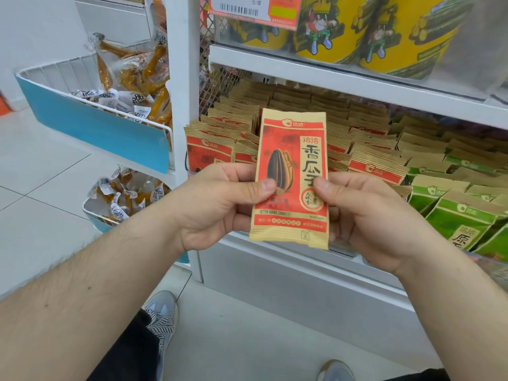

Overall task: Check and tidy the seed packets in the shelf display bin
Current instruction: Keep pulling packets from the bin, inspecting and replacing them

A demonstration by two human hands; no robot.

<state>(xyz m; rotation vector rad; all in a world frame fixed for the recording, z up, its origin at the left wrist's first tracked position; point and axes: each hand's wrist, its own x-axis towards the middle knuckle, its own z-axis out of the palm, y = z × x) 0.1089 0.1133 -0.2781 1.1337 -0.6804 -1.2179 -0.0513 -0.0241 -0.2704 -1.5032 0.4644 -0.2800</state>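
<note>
Both forearms were bare, with no sleeves, watch or rings showing. Dark trousers (132,350) covered the legs. The near shoes (162,317) were grey trainers (the left one had a black-and-white striped tongue).

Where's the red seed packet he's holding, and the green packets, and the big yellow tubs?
red seed packet (292,171): head view, on the printed front, beside the sunflower seed drawing.
green packets (461,226): head view, on the front of the nearest green bag.
yellow tubs (395,37): head view, on the side of a tub on the upper shelf.
</note>
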